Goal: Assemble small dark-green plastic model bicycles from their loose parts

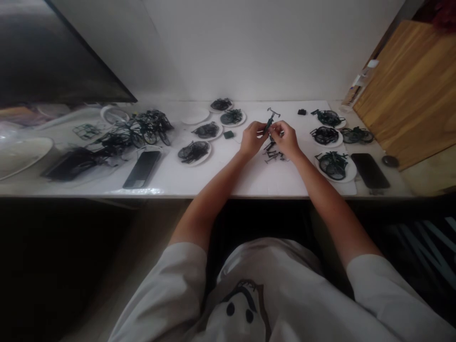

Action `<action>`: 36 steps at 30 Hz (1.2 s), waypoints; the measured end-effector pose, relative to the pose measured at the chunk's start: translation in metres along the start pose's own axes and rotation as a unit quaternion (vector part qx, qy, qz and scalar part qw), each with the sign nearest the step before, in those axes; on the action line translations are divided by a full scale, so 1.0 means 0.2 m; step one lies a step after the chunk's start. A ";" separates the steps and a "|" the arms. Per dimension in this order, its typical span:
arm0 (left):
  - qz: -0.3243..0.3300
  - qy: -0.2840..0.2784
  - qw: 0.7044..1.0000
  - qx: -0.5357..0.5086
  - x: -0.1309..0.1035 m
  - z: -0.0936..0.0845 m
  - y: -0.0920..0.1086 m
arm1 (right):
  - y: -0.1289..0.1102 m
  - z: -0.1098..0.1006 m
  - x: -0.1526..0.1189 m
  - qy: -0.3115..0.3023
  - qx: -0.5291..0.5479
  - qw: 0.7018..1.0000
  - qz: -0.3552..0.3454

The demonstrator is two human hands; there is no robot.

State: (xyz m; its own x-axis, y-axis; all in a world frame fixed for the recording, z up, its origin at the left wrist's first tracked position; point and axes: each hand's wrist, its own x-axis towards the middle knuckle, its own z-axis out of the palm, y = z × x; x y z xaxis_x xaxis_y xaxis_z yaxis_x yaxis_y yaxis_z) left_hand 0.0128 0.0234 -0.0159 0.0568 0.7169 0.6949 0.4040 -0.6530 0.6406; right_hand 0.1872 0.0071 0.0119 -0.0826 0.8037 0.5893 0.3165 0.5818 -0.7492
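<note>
Adjusting, apparently: bike frame (270, 123) pinched in narrow grips of left hand (253, 138) and right hand (286, 137); steady hold, careful alignment likely needed.

Screen (60, 57) cut off at upper left, dark part (270, 123) half hidden between left hand (253, 138) and right hand (286, 137)

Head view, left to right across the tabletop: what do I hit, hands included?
White dish, dark phone-like slab, front-left plate of parts, small dark green block, left hand, right hand, small black block, front-right plate of parts, black phone, round black object.
</note>
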 end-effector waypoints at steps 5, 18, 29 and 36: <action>-0.004 0.009 1.000 -0.004 0.00 -0.01 0.02 | 0.00 0.00 0.00 0.003 -0.007 1.000 0.004; -0.002 0.012 1.000 0.006 -0.01 -0.01 0.01 | -0.03 0.00 -0.02 -0.012 -0.004 1.000 0.013; 0.006 0.006 1.000 0.012 -0.02 -0.01 -0.02 | -0.02 -0.01 -0.01 -0.018 -0.006 1.000 0.018; -0.018 0.000 1.000 0.002 -0.01 -0.01 0.00 | -0.02 0.00 -0.01 -0.014 0.006 1.000 0.017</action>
State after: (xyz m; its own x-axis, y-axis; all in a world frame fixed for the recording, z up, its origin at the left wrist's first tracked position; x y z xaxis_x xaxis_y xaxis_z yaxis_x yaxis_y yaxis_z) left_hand 0.0110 0.0214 -0.0166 0.0426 0.7400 0.6713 0.4093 -0.6259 0.6639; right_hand 0.1871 0.0031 0.0133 -0.0984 0.8256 0.5556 0.3086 0.5561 -0.7717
